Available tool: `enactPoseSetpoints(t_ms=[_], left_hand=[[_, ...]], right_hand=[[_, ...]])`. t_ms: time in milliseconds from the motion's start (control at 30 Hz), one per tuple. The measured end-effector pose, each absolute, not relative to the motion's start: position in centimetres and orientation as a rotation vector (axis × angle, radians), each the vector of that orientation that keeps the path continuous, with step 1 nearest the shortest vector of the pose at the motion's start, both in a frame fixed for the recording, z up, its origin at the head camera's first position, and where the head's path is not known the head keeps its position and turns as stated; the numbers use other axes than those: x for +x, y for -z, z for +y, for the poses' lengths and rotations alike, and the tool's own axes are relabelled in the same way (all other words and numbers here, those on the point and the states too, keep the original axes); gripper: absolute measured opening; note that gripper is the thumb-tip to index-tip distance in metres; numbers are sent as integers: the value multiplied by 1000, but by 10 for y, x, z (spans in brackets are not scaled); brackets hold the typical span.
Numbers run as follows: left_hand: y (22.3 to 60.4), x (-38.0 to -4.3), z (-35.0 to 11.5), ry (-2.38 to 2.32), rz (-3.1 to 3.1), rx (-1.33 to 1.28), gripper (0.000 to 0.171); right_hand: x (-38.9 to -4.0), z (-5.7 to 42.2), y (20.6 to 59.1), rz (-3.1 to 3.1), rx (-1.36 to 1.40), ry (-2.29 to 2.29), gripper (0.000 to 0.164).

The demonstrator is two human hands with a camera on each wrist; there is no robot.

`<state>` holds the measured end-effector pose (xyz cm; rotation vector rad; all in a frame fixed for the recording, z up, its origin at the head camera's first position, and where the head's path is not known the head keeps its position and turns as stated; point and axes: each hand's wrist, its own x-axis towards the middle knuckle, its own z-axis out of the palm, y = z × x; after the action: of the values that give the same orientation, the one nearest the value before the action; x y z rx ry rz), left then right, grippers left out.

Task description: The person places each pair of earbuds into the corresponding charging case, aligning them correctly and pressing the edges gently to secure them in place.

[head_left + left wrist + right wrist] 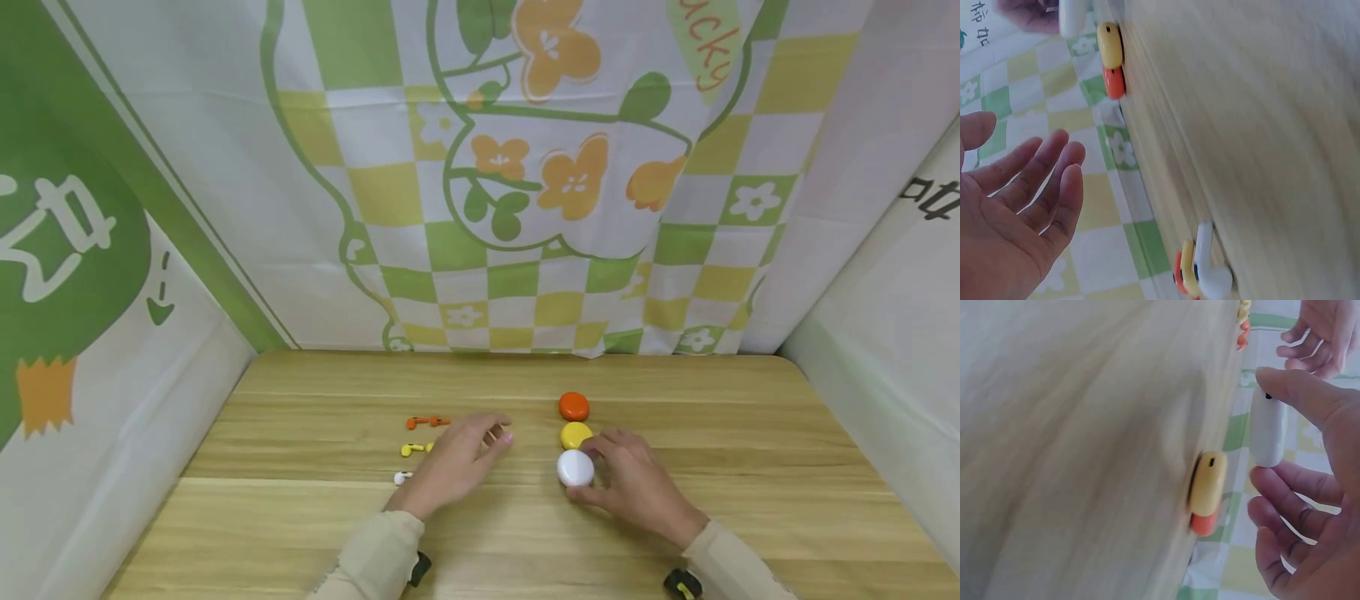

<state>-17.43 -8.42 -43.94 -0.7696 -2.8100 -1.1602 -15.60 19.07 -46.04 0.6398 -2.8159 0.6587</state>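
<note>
My right hand (641, 482) pinches a round white earbud case (574, 469) by its edge, thumb on one side and fingertips on the other. In the right wrist view the white case is held up off the table. Just beyond it, a yellow earbud case (575, 434) and an orange earbud case (573, 407) lie in a row. My left hand (459, 465) hovers over the table with relaxed, spread fingers and nothing in them. Left of it lie orange earbuds (412, 423), yellow earbuds (407, 450) and a white earbud (1215, 282), partly hidden by that hand in the head view.
The wooden table (315, 533) ends at a patterned cloth backdrop (525, 283) behind. White printed cloth walls (187, 358) stand along both sides.
</note>
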Motion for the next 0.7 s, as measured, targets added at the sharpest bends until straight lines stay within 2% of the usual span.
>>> enactPoseSetpoints(t_ms=[700], left_hand=[[442, -167, -65, 1514, -2828, -845, 39]], right_hand=[[-156, 163, 440, -2340, 888, -665, 61]])
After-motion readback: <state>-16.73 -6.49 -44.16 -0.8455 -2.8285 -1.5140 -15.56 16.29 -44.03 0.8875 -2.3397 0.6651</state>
